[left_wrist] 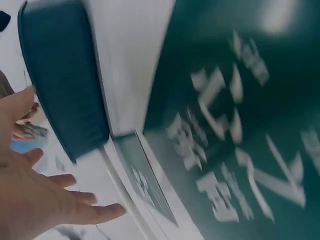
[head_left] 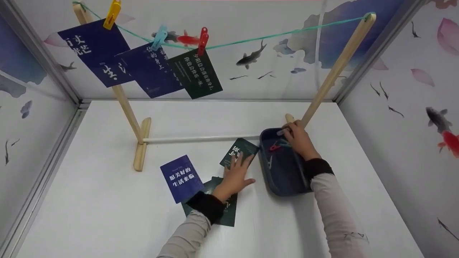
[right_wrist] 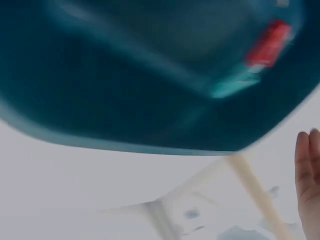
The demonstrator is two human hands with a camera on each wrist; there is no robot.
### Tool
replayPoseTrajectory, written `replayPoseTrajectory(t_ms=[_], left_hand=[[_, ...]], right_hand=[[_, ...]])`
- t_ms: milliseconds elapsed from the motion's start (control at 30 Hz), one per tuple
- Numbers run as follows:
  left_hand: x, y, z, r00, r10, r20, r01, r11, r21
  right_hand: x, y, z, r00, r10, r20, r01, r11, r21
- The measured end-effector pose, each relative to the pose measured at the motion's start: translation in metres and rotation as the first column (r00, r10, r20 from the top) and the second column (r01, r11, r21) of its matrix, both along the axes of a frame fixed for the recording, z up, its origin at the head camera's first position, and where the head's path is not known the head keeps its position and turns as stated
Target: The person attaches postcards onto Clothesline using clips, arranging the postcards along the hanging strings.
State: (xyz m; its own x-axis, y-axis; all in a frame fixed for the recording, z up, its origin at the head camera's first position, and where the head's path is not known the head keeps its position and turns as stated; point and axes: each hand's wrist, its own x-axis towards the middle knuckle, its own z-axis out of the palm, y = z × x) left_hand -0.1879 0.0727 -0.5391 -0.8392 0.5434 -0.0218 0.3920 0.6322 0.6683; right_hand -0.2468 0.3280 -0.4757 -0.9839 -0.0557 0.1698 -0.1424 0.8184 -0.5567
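Note:
My left hand (head_left: 235, 181) reaches over a small dark green card (head_left: 247, 146) with fingers spread, its fingertips at the card's lower part. Under that wrist lie a larger green card (head_left: 229, 214) and a blue card (head_left: 182, 177), both with white characters. My right hand (head_left: 300, 139) is at the far right corner of a dark blue plastic basket (head_left: 287, 181). Between its fingertips it pinches a pale greyish clothespin (head_left: 280, 132), seen also as a small clip (left_wrist: 35, 131) in the left wrist view. A red clothespin (head_left: 275, 147) and a few others lie inside the basket.
A green cord (head_left: 265, 37) runs between two wooden posts (head_left: 339, 68). From it hang two blue cards (head_left: 96, 50) and a green card (head_left: 195, 73), clipped by yellow, light blue and red clothespins (head_left: 203, 39). A white rod (head_left: 200, 138) joins the posts' feet behind the cards.

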Motion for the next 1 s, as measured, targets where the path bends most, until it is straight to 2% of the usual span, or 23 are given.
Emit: replayPoseTrajectory(t_ms=[100, 167, 300, 367, 467, 633, 733, 833, 933, 1000], left_hand=[[-0.009, -0.033, -0.003, 0.996, 0.071, 0.051, -0.068, 0.996, -0.051], [-0.012, -0.05, -0.005, 0.995, 0.078, 0.055, -0.071, 0.99, -0.124], [-0.012, -0.065, -0.007, 1.0, -0.017, 0.02, 0.023, 0.956, -0.293], [-0.011, -0.066, -0.007, 0.998, -0.057, 0.003, 0.055, 0.935, -0.351], [-0.01, -0.064, -0.009, 0.997, -0.082, -0.007, 0.073, 0.919, -0.387], [-0.015, -0.064, -0.009, 0.994, -0.093, -0.059, 0.062, 0.915, -0.399], [-0.021, -0.068, -0.004, 0.992, -0.078, -0.097, 0.037, 0.93, -0.364], [-0.027, -0.075, 0.006, 0.992, -0.061, -0.11, 0.026, 0.956, -0.293], [-0.032, -0.082, 0.018, 0.994, -0.062, -0.091, 0.042, 0.977, -0.208], [-0.034, -0.086, 0.026, 0.997, -0.062, -0.055, 0.054, 0.989, -0.138]], right_hand=[[-0.006, -0.026, 0.011, 0.997, 0.031, -0.069, -0.038, 0.992, -0.116], [-0.008, -0.042, 0.017, 0.993, 0.081, -0.088, -0.094, 0.982, -0.164], [-0.01, -0.068, 0.028, 0.975, 0.218, -0.044, -0.222, 0.956, -0.191], [-0.01, -0.079, 0.034, 0.953, 0.301, -0.015, -0.299, 0.938, -0.174], [-0.007, -0.097, 0.041, 0.913, 0.407, 0.023, -0.399, 0.904, -0.151], [0.0, -0.122, 0.049, 0.85, 0.524, 0.053, -0.517, 0.85, -0.097], [0.004, -0.132, 0.053, 0.831, 0.555, 0.036, -0.552, 0.831, -0.069], [0.006, -0.136, 0.057, 0.828, 0.561, -0.003, -0.56, 0.827, -0.05], [0.006, -0.137, 0.058, 0.841, 0.54, -0.029, -0.541, 0.84, -0.044], [0.006, -0.138, 0.059, 0.852, 0.522, -0.041, -0.524, 0.851, -0.044]])
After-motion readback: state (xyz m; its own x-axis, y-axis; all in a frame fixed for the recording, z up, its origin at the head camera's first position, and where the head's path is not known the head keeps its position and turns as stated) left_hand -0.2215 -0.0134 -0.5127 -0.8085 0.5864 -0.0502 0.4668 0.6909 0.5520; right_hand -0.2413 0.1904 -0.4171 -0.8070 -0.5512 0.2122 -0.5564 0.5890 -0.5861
